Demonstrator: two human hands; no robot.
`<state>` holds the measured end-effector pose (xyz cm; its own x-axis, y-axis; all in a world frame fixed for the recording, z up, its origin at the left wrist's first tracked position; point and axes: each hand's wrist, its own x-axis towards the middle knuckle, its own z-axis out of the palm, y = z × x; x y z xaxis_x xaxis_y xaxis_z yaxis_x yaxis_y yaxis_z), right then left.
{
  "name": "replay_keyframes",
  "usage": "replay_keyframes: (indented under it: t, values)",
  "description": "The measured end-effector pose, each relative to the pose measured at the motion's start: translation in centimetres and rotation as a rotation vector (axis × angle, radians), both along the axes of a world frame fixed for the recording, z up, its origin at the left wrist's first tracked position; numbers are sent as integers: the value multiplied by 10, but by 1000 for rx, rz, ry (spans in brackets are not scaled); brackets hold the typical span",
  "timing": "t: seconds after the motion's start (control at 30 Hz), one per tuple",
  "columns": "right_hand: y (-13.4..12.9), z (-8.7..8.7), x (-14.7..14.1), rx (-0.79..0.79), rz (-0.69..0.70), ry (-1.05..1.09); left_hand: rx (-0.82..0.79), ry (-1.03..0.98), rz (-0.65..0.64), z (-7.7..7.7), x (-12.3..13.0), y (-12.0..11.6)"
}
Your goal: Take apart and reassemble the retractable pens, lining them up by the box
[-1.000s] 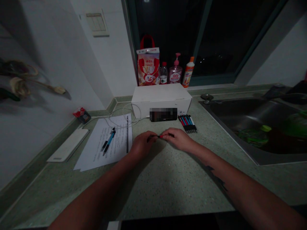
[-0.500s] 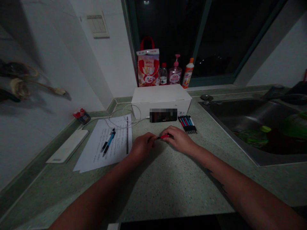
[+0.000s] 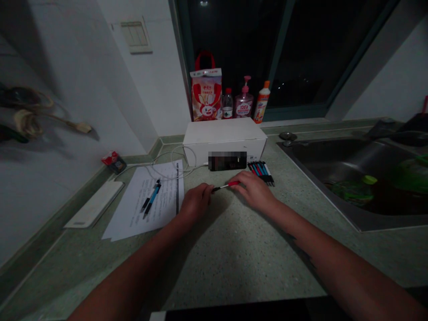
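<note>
Over the middle of the counter, my left hand (image 3: 197, 199) pinches the dark front section (image 3: 216, 189) of a pen. My right hand (image 3: 256, 189) grips the red pen barrel (image 3: 233, 183), its fingers closed round it. A thin pale refill (image 3: 224, 186) shows between the two parts. Just behind my right hand lies a row of several pens (image 3: 265, 171) in red, blue, black and white. To the left, a blue pen (image 3: 154, 196) and a dark pen part beside it rest on printed sheets (image 3: 171, 178).
A white box (image 3: 224, 133) stands at the back, with a phone (image 3: 230, 162) leaning on its front and a white cable (image 3: 172, 177) running left. Bottles and a bag (image 3: 206, 96) stand behind it. The steel sink (image 3: 321, 200) is right; a white flat box (image 3: 95, 205) lies left.
The red barrel and the dark front section have moved apart, baring the pale refill between them. My left hand has shifted slightly left, my right hand slightly right and up.
</note>
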<state>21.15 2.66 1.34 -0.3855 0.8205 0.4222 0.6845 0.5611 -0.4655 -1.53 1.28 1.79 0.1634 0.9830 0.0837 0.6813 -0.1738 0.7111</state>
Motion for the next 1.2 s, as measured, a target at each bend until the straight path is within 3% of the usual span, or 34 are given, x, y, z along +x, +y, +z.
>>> replay_keyframes:
  t: [0.3, 0.43, 0.57, 0.63, 0.73, 0.8, 0.87, 1.03, 1.2]
  values:
    - [12, -15, 7, -11, -274, 119, 35, -123, 88, -4, -3, 3]
    - [12, -12, 6, -47, -325, 229, 58, 3, -121, -6, 1, -2]
    - [10, -9, 2, -14, -263, 239, 178, 248, -403, -9, 10, -14]
    - [7, -7, 0, -11, -230, 177, 194, 263, -463, -11, 13, -17]
    - [1, -2, -3, -15, -151, 39, 135, 87, -321, -13, 13, -16]
    - [-3, 2, -5, 23, -49, -52, 32, -150, -156, -13, 12, -11]
    - [-6, 4, -8, 83, 48, -122, -108, -385, -69, -12, 10, -6]
    - [-9, 6, -12, 224, 135, -188, -371, -680, -131, -13, 9, 0]
    - [-9, 10, -11, 284, 133, -210, -377, -600, -89, -17, 9, 3]
